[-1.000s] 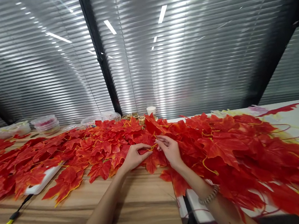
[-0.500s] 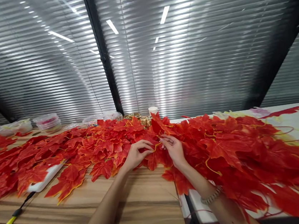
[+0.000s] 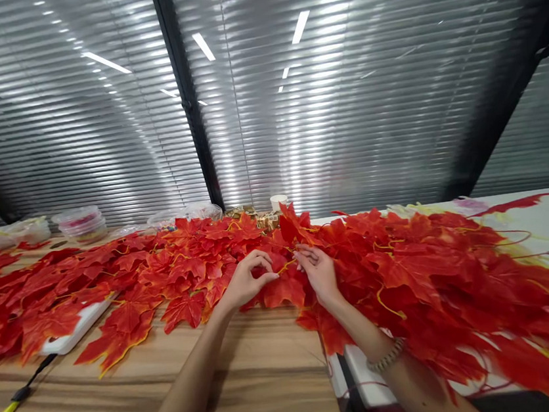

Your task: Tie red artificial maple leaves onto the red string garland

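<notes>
My right hand (image 3: 317,268) pinches the yellow stem of a red artificial maple leaf (image 3: 290,225) between thumb and fingertips. The leaf blade stands up just beyond those fingers. To its left, my left hand (image 3: 250,280) has its thumb and curled fingers apart. Its thumb tip is close to the free end of a yellow stem (image 3: 287,266); whether they touch is hard to tell. Under and around both hands spreads a thick heap of red maple leaves (image 3: 410,263) with thin yellow and red stems. A beaded bracelet (image 3: 387,356) circles my right wrist.
The leaves cover a wood-grain table (image 3: 273,365) and a white table (image 3: 544,221) beside it. A white power strip (image 3: 78,329) lies at left, its cable hanging over the edge. Plastic tubs (image 3: 81,225) and a paper cup (image 3: 278,201) stand behind, before window blinds (image 3: 332,107).
My left hand has drawn slightly left, and its fingers have spread from the thumb. The right hand keeps its pinch in nearly the same place. The view has shifted a little.
</notes>
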A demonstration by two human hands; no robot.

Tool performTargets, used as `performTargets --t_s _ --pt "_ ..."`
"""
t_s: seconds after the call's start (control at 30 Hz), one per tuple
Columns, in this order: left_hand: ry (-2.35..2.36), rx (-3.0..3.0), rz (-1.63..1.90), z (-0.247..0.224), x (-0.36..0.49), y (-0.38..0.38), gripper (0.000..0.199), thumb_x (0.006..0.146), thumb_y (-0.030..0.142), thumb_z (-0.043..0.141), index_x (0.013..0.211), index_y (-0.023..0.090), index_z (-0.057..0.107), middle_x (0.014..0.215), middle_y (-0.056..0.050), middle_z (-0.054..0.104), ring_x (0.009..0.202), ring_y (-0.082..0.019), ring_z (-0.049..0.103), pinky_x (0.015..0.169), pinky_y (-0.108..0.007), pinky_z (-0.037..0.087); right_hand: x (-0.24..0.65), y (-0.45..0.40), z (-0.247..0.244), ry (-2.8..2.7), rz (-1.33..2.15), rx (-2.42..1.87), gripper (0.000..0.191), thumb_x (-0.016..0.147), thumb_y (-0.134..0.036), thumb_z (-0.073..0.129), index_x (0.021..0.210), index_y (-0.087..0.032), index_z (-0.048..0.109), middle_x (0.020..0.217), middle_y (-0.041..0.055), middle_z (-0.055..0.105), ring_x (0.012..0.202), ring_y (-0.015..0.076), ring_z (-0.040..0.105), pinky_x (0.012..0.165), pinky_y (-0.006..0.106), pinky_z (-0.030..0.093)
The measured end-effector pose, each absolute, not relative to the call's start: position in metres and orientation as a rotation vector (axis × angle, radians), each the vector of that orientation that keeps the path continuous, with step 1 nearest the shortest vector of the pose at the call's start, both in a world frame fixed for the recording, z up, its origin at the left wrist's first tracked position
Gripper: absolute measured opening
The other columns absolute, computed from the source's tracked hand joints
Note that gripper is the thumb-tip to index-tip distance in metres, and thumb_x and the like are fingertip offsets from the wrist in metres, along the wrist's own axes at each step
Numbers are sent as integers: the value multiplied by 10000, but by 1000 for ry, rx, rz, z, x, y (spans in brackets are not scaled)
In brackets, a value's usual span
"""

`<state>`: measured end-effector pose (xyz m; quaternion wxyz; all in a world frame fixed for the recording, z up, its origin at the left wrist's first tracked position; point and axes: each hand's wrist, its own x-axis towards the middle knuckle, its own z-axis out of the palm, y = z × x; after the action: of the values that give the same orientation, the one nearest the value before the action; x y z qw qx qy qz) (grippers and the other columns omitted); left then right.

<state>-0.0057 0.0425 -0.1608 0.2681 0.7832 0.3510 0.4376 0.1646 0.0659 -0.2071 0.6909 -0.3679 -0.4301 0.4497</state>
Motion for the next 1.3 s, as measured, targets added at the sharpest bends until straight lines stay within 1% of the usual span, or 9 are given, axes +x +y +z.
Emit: performTargets --t_s 0.07,0.2,0.4,0.6,0.73,0.93,1.17,1.3 --pt "891 2061 1155 -159 -6 41 130 718 234 646 648 151 575 858 -49 556 854 -168 534 824 -290 378 165 66 -206 -967 997 -816 318 637 -303 681 872 -119 574 669 11 603 492 87 503 507 226 418" --pt "848 1940 1079 -158 -8 39 136 721 234 635 644 143 569 775 -32 553 765 -152 525 738 -267 394 164 66 -207 -996 983 -812 323 648 -301 671 896 -117 574 666 15 605 492 91 502 501 228 416" --pt "886 1920 1093 -159 -10 41 158 706 237 645 614 142 558 732 -18 539 712 -135 508 688 -250 390 165 68 -210 -997 909 -818 314 676 -300 651 923 -122 575 690 16 593 497 89 490 512 233 412" --pt "931 2032 1112 -159 -12 44 160 702 239 654 607 147 565 724 -25 562 713 -143 532 705 -262 400 165 68 -211 -987 817 -843 301 723 -329 602 945 -129 564 740 23 564 510 91 479 510 238 403" --pt "976 2104 1126 -160 -13 45 149 700 231 655 604 151 573 715 -27 577 705 -146 544 698 -267 406 166 68 -212 -991 770 -853 281 742 -318 583 952 -141 523 732 12 543 514 87 470 514 232 395" --pt "1054 2150 1173 -159 -15 46 185 703 280 653 598 162 558 705 -23 587 702 -153 546 693 -278 411 164 67 -212 -941 709 -795 225 762 -274 580 860 -190 395 731 -24 500 519 73 485 528 215 402" --pt "1117 2246 1233 -158 -16 47 191 722 308 639 613 174 557 705 -26 587 716 -163 523 702 -289 393 162 61 -206 -980 631 -779 206 782 -273 559 794 -200 366 742 -27 496 494 60 458 531 212 394" --pt "1177 2359 1237 -161 -15 48 178 752 304 612 632 187 551 723 -26 589 728 -169 502 711 -298 364 163 62 -208 -979 633 -819 197 780 -299 556 787 -197 388 712 -28 484 504 70 452 523 210 391"
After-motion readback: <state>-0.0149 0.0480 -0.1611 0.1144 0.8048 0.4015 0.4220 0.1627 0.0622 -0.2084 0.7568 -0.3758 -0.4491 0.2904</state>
